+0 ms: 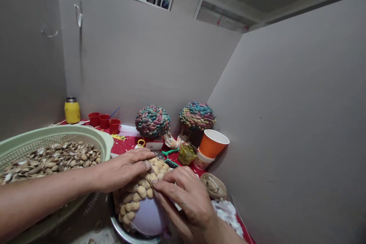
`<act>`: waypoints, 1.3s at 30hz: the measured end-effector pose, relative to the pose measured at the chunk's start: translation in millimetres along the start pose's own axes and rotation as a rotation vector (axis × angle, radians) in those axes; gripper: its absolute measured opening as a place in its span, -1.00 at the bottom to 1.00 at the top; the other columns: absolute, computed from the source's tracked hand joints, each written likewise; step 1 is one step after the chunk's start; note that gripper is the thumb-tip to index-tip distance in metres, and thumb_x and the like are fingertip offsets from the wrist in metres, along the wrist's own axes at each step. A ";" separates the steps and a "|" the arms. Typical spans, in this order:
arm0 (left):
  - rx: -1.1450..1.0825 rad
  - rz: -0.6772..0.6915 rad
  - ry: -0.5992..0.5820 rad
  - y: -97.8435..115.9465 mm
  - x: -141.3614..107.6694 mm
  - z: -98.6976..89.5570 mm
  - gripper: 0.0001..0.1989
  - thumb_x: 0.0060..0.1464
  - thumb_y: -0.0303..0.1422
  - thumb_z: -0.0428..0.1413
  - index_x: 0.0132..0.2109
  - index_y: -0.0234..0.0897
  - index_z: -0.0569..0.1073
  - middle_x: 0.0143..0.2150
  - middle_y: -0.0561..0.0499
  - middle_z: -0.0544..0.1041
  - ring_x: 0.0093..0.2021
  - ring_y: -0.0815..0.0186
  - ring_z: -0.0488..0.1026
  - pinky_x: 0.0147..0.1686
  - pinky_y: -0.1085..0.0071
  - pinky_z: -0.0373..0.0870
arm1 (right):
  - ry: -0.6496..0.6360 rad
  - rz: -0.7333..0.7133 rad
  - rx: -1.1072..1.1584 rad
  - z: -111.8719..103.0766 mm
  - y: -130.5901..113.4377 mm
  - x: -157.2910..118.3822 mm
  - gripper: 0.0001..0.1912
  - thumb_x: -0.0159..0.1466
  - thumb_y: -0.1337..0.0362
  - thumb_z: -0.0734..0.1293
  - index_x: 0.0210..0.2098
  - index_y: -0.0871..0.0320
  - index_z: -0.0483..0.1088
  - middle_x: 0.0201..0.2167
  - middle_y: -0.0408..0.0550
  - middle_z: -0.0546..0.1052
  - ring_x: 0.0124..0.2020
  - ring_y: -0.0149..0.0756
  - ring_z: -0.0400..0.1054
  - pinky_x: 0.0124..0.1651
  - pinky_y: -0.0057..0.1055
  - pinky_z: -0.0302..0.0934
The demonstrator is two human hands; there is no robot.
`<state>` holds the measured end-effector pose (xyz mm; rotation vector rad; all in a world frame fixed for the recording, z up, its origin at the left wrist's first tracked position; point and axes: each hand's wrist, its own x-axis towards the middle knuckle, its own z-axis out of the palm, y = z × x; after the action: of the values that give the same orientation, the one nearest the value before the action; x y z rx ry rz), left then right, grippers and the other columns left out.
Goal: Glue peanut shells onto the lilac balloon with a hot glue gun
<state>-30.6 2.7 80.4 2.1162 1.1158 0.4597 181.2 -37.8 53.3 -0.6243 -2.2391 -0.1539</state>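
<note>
A lilac balloon-like ball [150,218] sits in a metal bowl [121,230], partly covered with peanut shells [142,191]. My left hand [124,169] lies over the upper left of the shells, fingers stretched out to the right. On the right side, my right hand [187,198] has its thumb and index finger pinched together at the edge of the shell layer. What those fingertips hold, if anything, is too small to make out.
On the left is a green colander [108,143] full of shells. Behind stand a yellow jar [72,111], red cups [104,121], two multicoloured shell-covered domes [153,121], a green-filled cup [187,154] and an orange cup [211,145]. Twine [213,186] lies at right.
</note>
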 end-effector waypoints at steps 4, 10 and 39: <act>-0.005 -0.018 -0.014 3.8 0.3 -1.9 -0.39 0.18 -0.18 -0.15 0.31 -0.35 0.22 0.39 -0.06 0.16 0.38 0.16 0.03 0.35 0.18 -0.13 | 0.019 -0.026 -0.019 -0.7 0.2 1.4 -0.82 0.28 0.47 0.27 -0.15 0.18 0.43 -0.39 -0.05 0.46 -0.37 -0.29 0.31 -0.30 -0.32 0.20; 0.026 -0.055 -0.045 11.3 -1.9 -4.0 -0.34 0.06 -0.28 -0.08 0.32 -0.37 0.19 0.41 -0.08 0.10 0.39 0.16 -0.01 0.34 0.20 -0.12 | -0.026 0.014 0.013 -2.7 -1.0 0.7 -0.83 0.28 0.46 0.28 -0.16 0.18 0.43 -0.36 -0.02 0.47 -0.33 -0.26 0.30 -0.26 -0.30 0.21; 0.074 0.019 -0.006 6.0 -0.4 -1.9 -0.37 0.10 -0.22 -0.12 0.30 -0.31 0.23 0.39 -0.04 0.16 0.37 0.12 0.07 0.32 0.18 -0.04 | -0.023 0.081 0.078 -3.4 -3.3 5.3 -0.84 0.30 0.44 0.27 -0.14 0.15 0.39 -0.31 -0.05 0.46 -0.28 -0.27 0.32 -0.20 -0.30 0.22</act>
<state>-28.5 0.8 86.1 2.1924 1.1254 0.4267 178.9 -39.7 59.8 -0.6760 -2.2267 -0.0183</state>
